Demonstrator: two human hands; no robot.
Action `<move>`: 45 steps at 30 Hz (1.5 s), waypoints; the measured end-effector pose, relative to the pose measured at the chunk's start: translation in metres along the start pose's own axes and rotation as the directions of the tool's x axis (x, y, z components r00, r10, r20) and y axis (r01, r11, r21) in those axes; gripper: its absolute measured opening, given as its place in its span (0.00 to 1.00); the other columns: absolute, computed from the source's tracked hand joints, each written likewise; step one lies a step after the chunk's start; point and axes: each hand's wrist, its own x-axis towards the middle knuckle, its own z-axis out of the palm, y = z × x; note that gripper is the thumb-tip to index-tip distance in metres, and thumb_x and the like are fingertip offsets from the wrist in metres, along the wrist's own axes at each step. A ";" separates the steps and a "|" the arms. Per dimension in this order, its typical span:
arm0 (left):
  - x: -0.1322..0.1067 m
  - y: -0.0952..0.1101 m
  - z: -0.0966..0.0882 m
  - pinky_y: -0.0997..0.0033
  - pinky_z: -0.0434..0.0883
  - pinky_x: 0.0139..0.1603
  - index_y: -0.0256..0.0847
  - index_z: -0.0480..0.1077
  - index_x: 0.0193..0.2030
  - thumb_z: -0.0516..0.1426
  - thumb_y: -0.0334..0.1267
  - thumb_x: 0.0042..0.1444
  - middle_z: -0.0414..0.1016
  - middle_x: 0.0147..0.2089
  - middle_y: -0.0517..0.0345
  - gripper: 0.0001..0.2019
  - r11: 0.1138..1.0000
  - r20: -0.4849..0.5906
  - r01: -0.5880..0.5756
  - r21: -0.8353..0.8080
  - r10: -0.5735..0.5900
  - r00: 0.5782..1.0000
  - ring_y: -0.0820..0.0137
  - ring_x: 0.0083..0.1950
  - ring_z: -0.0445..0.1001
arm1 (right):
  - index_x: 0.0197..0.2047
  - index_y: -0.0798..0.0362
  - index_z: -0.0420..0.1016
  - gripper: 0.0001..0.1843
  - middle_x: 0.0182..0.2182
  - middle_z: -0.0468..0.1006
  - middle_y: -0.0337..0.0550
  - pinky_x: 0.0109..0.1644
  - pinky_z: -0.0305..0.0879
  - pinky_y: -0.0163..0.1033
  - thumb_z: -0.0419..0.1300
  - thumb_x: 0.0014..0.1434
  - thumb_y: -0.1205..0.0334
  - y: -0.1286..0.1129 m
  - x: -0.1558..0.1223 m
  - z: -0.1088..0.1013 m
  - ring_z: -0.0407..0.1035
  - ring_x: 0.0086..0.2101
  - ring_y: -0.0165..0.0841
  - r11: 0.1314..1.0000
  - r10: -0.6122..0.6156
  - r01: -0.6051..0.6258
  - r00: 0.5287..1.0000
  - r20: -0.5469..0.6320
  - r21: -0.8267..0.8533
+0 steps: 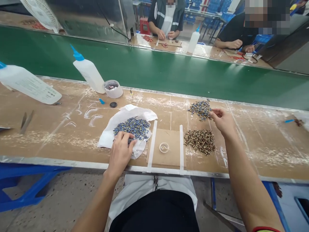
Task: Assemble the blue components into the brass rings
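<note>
My left hand (121, 149) reaches into a heap of small blue and yellow pieces (135, 126) lying on crumpled white paper (106, 137). Its fingers are curled with thumb and fingertips close together, and what they pinch is hidden. At the right edge of a smaller pile of blue and gold pieces (200, 109), my right hand (223, 121) has thumb and fingertips drawn together; any piece in them is too small to make out. Nearer me lies a pile of brown and gold pieces (200, 141). Between the hands, a small clear round dish (164, 148) sits on a cardboard square (166, 158).
White tape strips (152, 146) flank the cardboard. Two white squeeze bottles, one upright (90, 74) and one farther left (31, 83), stand near a tape roll (113, 89). Tweezers (27, 122) lie left. Beyond the green belt (154, 69), two people work with their hands.
</note>
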 end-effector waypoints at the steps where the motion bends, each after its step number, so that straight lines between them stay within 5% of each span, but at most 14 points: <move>1: 0.001 0.000 0.000 0.55 0.68 0.51 0.41 0.68 0.40 0.54 0.37 0.61 0.70 0.44 0.50 0.04 1.000 -0.001 0.004 -0.011 -0.004 1.000 0.56 0.47 0.70 | 0.41 0.58 0.78 0.21 0.33 0.80 0.52 0.37 0.72 0.45 0.67 0.51 0.49 0.001 0.003 0.001 0.74 0.32 0.38 1.000 -0.005 0.005 1.000 -0.007 0.010; 4: 0.005 -0.002 -0.003 0.57 0.68 0.50 0.42 0.67 0.36 0.55 0.36 0.60 0.71 0.40 0.52 0.02 0.999 -0.005 -0.001 -0.044 0.001 1.000 0.58 0.46 0.70 | 0.45 0.56 0.77 0.24 0.38 0.81 0.53 0.39 0.73 0.46 0.65 0.53 0.46 -0.002 -0.014 -0.002 0.75 0.37 0.40 0.999 -0.024 0.024 1.000 -0.002 0.047; 9: 0.011 -0.002 -0.014 0.66 0.69 0.42 0.41 0.67 0.33 0.57 0.39 0.58 0.74 0.33 0.57 0.06 0.961 0.000 0.080 -0.263 -0.083 0.997 0.64 0.38 0.72 | 0.47 0.50 0.79 0.23 0.44 0.82 0.50 0.47 0.72 0.50 0.63 0.58 0.42 -0.021 -0.085 -0.020 0.76 0.42 0.43 0.994 -0.002 -0.004 0.998 0.058 0.108; 14: 0.004 0.005 -0.023 0.70 0.72 0.41 0.38 0.68 0.34 0.61 0.42 0.57 0.79 0.36 0.54 0.09 0.733 0.076 0.200 -0.650 -0.199 0.977 0.67 0.39 0.78 | 0.46 0.43 0.80 0.18 0.48 0.81 0.53 0.53 0.69 0.53 0.65 0.57 0.43 -0.009 -0.146 -0.037 0.76 0.42 0.46 0.978 0.168 -0.180 0.979 0.113 0.105; 17: -0.008 0.013 -0.026 0.68 0.74 0.46 0.39 0.68 0.36 0.61 0.40 0.58 0.81 0.39 0.52 0.08 0.685 0.097 0.162 -0.710 -0.133 0.986 0.66 0.43 0.80 | 0.42 0.41 0.81 0.17 0.46 0.81 0.55 0.54 0.68 0.58 0.66 0.54 0.41 0.008 -0.172 -0.037 0.76 0.44 0.52 0.963 0.218 -0.227 0.973 0.071 0.148; 20: -0.019 0.021 -0.028 0.70 0.74 0.44 0.39 0.70 0.37 0.60 0.38 0.61 0.80 0.37 0.54 0.06 0.746 0.091 0.062 -0.663 -0.001 0.996 0.68 0.41 0.79 | 0.41 0.41 0.81 0.17 0.45 0.81 0.55 0.55 0.68 0.61 0.67 0.53 0.41 0.012 -0.192 -0.034 0.75 0.45 0.55 0.955 0.239 -0.245 0.969 0.056 0.169; 25: -0.029 0.030 -0.029 0.72 0.73 0.43 0.39 0.73 0.37 0.59 0.35 0.62 0.78 0.35 0.57 0.03 0.815 0.054 -0.066 -0.575 0.118 0.992 0.71 0.38 0.77 | 0.42 0.46 0.80 0.21 0.42 0.82 0.52 0.57 0.67 0.64 0.66 0.53 0.41 -0.003 -0.203 -0.029 0.76 0.43 0.52 0.961 0.225 -0.237 0.970 0.094 0.144; 36: -0.040 0.030 -0.019 0.68 0.74 0.50 0.39 0.74 0.49 0.56 0.31 0.64 0.82 0.41 0.53 0.09 0.772 0.148 -0.009 -0.636 0.133 0.980 0.68 0.43 0.80 | 0.45 0.48 0.78 0.17 0.40 0.83 0.46 0.50 0.73 0.43 0.64 0.59 0.46 -0.022 -0.205 -0.006 0.77 0.42 0.40 0.983 0.106 -0.146 0.949 0.298 0.112; 41: -0.042 0.037 -0.011 0.70 0.72 0.44 0.37 0.75 0.37 0.56 0.30 0.63 0.79 0.37 0.54 0.06 0.767 0.145 -0.111 -0.633 0.257 0.955 0.68 0.40 0.76 | 0.48 0.52 0.75 0.15 0.41 0.81 0.47 0.43 0.72 0.43 0.63 0.62 0.52 -0.050 -0.204 0.028 0.75 0.38 0.38 0.985 -0.148 0.088 0.866 0.478 0.145; 45: -0.051 0.047 0.000 0.69 0.73 0.47 0.37 0.75 0.39 0.57 0.32 0.63 0.80 0.41 0.52 0.05 0.718 0.189 -0.051 -0.694 0.250 0.950 0.67 0.43 0.77 | 0.45 0.51 0.77 0.09 0.38 0.77 0.45 0.35 0.67 0.40 0.60 0.65 0.58 -0.062 -0.202 0.051 0.70 0.33 0.34 0.939 -0.341 0.315 0.801 0.493 0.137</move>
